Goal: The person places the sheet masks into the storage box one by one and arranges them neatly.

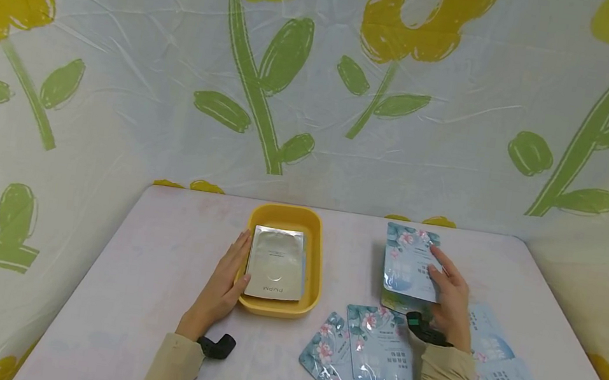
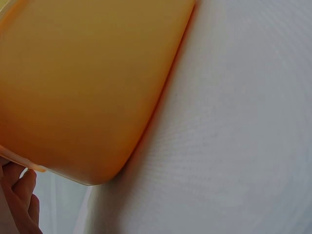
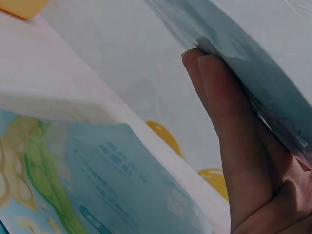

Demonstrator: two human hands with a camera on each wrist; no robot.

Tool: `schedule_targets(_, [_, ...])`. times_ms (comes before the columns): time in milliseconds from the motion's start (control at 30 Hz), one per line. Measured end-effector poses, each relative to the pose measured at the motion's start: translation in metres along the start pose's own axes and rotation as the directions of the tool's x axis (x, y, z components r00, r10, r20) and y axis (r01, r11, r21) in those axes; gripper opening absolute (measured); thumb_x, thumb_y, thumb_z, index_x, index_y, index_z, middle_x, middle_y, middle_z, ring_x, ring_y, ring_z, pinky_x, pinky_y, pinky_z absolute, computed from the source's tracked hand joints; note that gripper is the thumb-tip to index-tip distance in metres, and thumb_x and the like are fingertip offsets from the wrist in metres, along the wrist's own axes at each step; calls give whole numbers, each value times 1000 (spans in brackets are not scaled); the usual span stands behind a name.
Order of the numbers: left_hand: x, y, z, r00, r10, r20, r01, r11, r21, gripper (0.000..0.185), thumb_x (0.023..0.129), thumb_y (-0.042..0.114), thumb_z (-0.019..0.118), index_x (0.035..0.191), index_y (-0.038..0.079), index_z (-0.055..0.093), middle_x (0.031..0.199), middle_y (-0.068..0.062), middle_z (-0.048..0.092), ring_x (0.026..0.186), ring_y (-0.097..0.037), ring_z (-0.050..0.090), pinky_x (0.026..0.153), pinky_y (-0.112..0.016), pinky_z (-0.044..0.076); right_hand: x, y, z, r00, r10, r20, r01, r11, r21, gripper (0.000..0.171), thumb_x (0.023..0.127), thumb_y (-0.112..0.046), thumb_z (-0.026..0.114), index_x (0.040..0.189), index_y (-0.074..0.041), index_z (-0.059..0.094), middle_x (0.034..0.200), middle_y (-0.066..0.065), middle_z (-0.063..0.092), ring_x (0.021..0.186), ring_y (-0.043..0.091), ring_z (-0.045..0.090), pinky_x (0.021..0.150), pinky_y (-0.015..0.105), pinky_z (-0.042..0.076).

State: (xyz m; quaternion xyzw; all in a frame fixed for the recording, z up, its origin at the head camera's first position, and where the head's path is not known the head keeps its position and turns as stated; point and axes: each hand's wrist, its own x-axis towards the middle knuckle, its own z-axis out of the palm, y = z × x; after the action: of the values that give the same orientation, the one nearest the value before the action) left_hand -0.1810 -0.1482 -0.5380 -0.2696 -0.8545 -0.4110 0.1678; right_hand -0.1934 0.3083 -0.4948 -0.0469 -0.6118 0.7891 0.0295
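Loose blue sachets [image 1: 375, 353] scattered nearby; left hand [image 1: 227, 282], fingers straight, resting against yellow tray [image 1: 318, 262]; right hand [image 1: 448, 299] pinching lifted sachet [image 1: 407, 261].

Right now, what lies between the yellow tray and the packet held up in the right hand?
Only bare table between yellow tray and packet, in the head view.

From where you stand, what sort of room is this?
Probably a makeshift recording booth, not a home: a table walled in by a flower-print sheet, bearing only a yellow tub and blue packets, with a black strap by one wrist.
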Motion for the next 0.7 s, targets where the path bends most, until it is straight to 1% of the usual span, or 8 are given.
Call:
schedule_targets(167, [0,0,0,1000,-4,2,4,1000,-5,68,95,11,47,156,-2,22,164,-16,16,151,-32,12,123,-47,9,1,0,7,994,-65,88,57,994,89,55,104,-13,49,157,-15,32,158,11,27,115,10,60,87,26,56])
schedule_targets(267, [0,0,1,1000,1,0,-1,1000,-4,68,94,11,47,156,-2,21,164,-16,16,151,-32,12,123,-44,7,2,-1,12,971,-125,204,84,977,196,56,105,-3,40,158,-9,22,156,10,28,119,13,60,89,28,55])
schedule_targets(333, [0,-1,1,1000,6,-3,-6,1000,-3,68,94,11,47,156,-2,21,164,-16,16,151,-33,13,123,-45,8,3,-1,15,935,-170,310,70,948,309,57,106,3,30,159,-7,13,156,11,27,122,17,59,87,26,56])
schedule_targets(433, [0,-2,1,1000,14,-8,-14,1000,0,68,95,11,47,156,-2,21,164,-15,16,151,-33,13,122,-50,10,5,1,18,853,-240,463,-20,872,489,62,103,11,14,159,-9,-1,162,11,16,133,25,51,90,26,55])
schedule_targets(533, [0,-2,1,1000,26,-15,-26,1000,7,68,94,10,48,156,-2,21,164,-16,16,151,-34,13,119,-58,14,8,5,23,782,-274,559,-130,807,576,69,99,16,7,159,-13,-9,166,9,4,140,29,41,99,30,50])
schedule_targets(567, [0,-3,1,999,28,-16,-28,1000,9,68,94,10,48,156,-2,21,164,-16,17,151,-34,13,118,-59,15,9,6,25,765,-280,580,-156,794,588,71,97,18,7,159,-14,-10,166,7,0,142,30,38,104,35,46])
schedule_targets(600, [0,-3,1,999,31,-17,-31,999,9,68,94,10,48,156,-2,21,164,-16,17,151,-34,13,117,-61,15,10,7,27,751,-281,597,-172,790,588,74,96,19,7,159,-15,-11,167,7,-2,142,30,37,104,36,46])
schedule_targets(700, [0,-3,1,999,34,-20,-34,999,6,68,94,11,47,156,-1,21,164,-16,17,151,-33,13,116,-62,16,12,8,35,726,-273,631,-194,800,568,79,93,22,10,158,-15,-12,166,7,-6,143,30,36,107,40,42])
